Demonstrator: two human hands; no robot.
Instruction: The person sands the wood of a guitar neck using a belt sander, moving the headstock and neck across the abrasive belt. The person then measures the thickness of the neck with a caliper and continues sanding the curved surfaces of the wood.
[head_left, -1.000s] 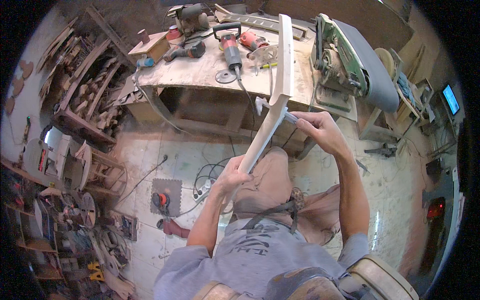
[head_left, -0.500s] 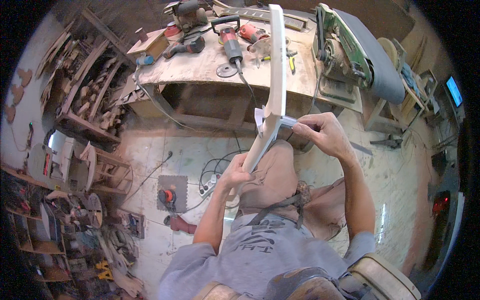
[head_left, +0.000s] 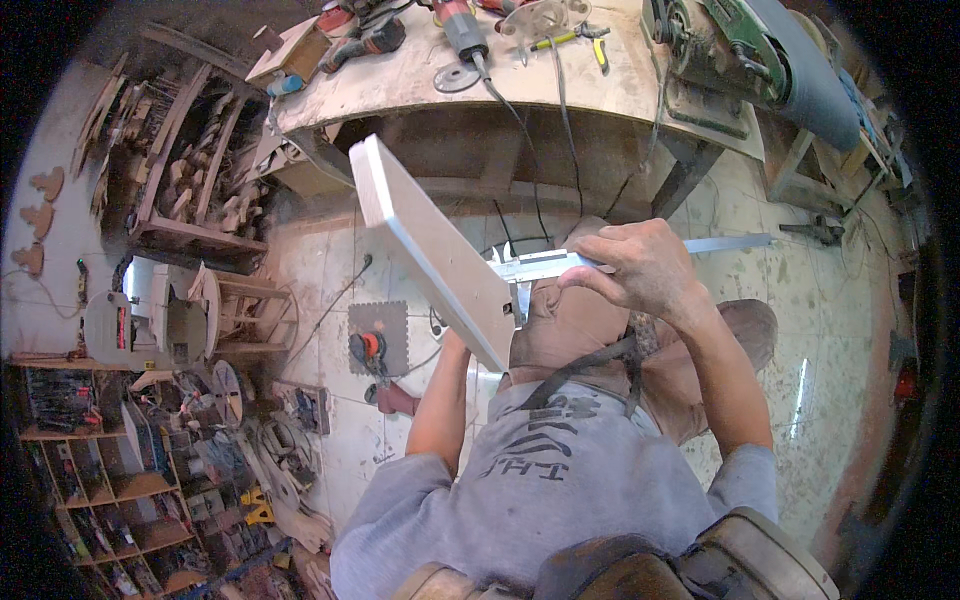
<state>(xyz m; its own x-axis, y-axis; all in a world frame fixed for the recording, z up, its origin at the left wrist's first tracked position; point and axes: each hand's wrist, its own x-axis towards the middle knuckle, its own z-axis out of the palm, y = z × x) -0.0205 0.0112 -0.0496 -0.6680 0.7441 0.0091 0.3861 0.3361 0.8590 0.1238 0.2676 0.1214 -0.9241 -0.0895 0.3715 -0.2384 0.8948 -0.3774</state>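
Calipers (head_left: 560, 265) now sit clamped in my right hand (head_left: 640, 270), jaws on the white board (head_left: 430, 250), which has swung flatter below the workbench (head_left: 560, 85); my left hand's grip is hidden behind it.

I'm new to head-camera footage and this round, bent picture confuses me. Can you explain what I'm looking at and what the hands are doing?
The view comes from a wide fisheye camera on a person's head, looking down, so straight edges curve. The grey shirt and knees below belong to the wearer, who appears seated. The right hand holds a metal caliper closed across the edge of a pale wooden board. The left arm reaches up under the board; that hand is hidden behind it. Ahead stands a dusty workbench with power tools and a cord. A belt sander sits at right, and shelves of wooden parts at left.
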